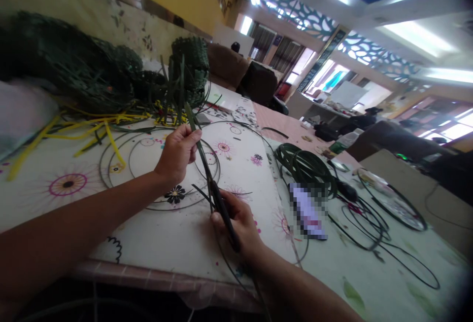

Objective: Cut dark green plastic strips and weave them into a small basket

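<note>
My left hand (pixel 178 152) is closed, pinching a flat dark green strip (pixel 202 157) between thumb and fingers above the table. The strip slants down from the pinch towards my right hand (pixel 240 223). That hand is wrapped round a slim tool with a long black handle (pixel 226 218); its working end meets the lower part of the strip, and its exact kind is hard to make out. Thin dark strands hang below the right hand towards the table edge. Under both hands, large loops of thin strip (pixel 129 161) lie on the flowered tablecloth (pixel 148 243).
Dark green woven baskets (pixel 84 65) stand at the back left, with another upright basket (pixel 190 63) near the wall. Yellow strips (pixel 113 142) lie before them. On the right are a coil of green strip (pixel 303 164), a pixelated object (pixel 308 211), a clear bottle (pixel 347 140) and loose dark loops (pixel 365 228).
</note>
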A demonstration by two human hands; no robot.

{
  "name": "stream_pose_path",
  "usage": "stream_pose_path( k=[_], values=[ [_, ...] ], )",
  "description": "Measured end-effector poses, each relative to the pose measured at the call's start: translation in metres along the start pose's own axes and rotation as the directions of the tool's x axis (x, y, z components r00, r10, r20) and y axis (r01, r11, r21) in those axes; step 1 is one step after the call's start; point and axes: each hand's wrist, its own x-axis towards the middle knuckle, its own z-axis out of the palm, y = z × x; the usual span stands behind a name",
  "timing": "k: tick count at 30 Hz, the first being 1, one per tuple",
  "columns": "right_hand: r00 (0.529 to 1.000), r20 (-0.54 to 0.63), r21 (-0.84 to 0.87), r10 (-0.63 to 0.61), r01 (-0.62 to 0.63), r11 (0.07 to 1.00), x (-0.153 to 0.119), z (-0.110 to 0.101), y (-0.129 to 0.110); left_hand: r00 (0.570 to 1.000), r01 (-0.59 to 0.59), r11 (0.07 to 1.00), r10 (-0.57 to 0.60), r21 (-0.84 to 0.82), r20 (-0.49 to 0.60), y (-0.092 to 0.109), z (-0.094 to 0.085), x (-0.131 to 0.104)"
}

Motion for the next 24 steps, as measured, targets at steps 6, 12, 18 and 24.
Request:
stream_pose_path(
  k=[6,12,18,24],
  values=[
    [0.999,0.033,0.0,-0.009,0.009,1.0,0.0,0.001,-0.008,1.0,-0.012,0.999,0.012,-0.032,-0.016,-0.002,-0.004,0.008],
    [0.996,0.038,0.018,0.078,-0.079,0.997,0.001,0.001,-0.006,1.0,0.007,1.0,-0.008,-0.022,-0.03,-0.003,-0.008,0.017],
    [1.0,0.007,0.053,0.027,-0.027,0.998,0.001,0.001,0.0,0.999,0.019,1.0,-0.019,-0.002,0.031,-0.003,-0.003,0.004],
    [1.0,0.016,0.043,-0.011,0.01,0.999,0.0,0.002,-0.007,1.0,0.001,1.0,0.0,-0.019,0.024,-0.003,-0.002,0.001]
  ],
)
